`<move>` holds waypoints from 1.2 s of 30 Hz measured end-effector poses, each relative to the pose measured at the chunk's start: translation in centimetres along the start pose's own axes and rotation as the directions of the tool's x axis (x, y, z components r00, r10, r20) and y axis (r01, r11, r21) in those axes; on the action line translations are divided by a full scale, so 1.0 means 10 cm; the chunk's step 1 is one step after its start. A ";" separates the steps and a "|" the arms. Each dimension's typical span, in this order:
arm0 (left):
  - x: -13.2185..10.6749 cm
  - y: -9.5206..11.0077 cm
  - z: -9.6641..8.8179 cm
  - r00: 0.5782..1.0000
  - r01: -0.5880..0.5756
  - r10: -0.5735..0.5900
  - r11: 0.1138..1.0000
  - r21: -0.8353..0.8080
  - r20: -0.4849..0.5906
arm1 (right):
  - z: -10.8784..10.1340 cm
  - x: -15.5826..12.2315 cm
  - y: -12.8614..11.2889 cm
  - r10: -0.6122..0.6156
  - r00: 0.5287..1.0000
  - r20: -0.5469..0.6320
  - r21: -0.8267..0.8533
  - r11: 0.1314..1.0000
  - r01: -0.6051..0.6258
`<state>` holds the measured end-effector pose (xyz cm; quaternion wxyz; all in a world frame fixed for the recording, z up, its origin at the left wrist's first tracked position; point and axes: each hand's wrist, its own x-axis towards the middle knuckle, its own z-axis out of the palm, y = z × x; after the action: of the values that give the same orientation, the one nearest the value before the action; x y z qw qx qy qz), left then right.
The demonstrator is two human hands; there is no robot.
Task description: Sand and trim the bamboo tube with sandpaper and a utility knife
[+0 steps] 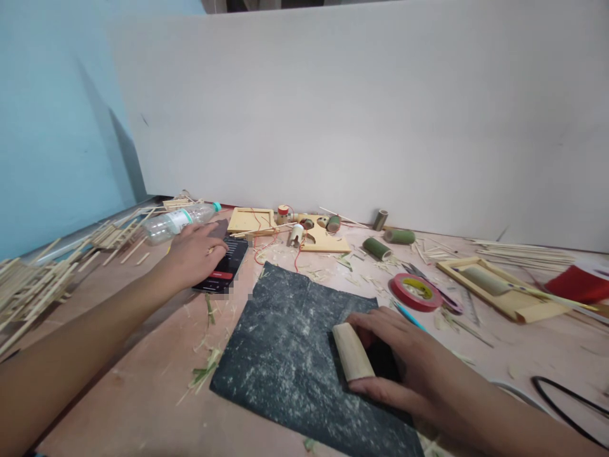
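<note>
Our right hand (419, 358) grasps a pale bamboo piece (353, 352) on the near dark sheet (280, 343) (dusted white). Our left hand (195, 254) lies loosely spread over a phone (222, 277), farther left.

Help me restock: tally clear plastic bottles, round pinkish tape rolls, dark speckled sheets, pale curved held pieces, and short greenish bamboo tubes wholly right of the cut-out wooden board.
Bottle: 1
Pinkish tape roll: 1
Dark sheet: 1
Pale held piece: 1
Bamboo tubes: 3
Total: 7
</note>
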<state>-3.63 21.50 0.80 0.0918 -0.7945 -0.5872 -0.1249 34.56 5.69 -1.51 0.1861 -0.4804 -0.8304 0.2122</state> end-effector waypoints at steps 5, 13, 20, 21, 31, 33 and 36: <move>0.00 -0.01 0.02 1.000 0.005 -0.005 1.000 0.007 -0.004 | 0.00 0.01 0.00 -0.005 1.000 -0.006 0.006 1.000 0.005; 0.00 -0.01 0.06 1.000 0.006 -0.006 1.000 0.017 0.006 | 0.00 0.00 0.00 0.004 1.000 0.002 0.001 1.000 -0.004; 0.01 -0.04 0.08 1.000 0.014 -0.014 1.000 0.003 0.007 | -0.01 0.00 -0.01 0.006 1.000 0.018 0.002 1.000 -0.006; 0.01 -0.04 0.09 1.000 0.012 -0.012 1.000 -0.001 0.009 | -0.01 -0.01 -0.02 0.005 1.000 0.018 0.004 1.000 -0.005; 0.00 -0.05 0.13 1.000 0.010 -0.010 1.000 -0.022 0.022 | 0.01 0.00 0.01 -0.002 1.000 0.023 -0.003 1.000 0.002; 0.01 -0.05 0.13 1.000 0.006 -0.005 1.000 -0.023 0.022 | 0.00 0.00 0.00 -0.002 1.000 0.019 0.006 1.000 0.002; 0.00 -0.05 0.15 1.000 0.005 -0.004 1.000 -0.022 0.018 | 0.00 0.00 -0.01 0.001 1.000 0.013 0.011 1.000 -0.001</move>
<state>-3.98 22.13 -0.60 0.0774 -0.7952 -0.5884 -0.1244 34.49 5.64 -1.42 0.1832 -0.4786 -0.8301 0.2199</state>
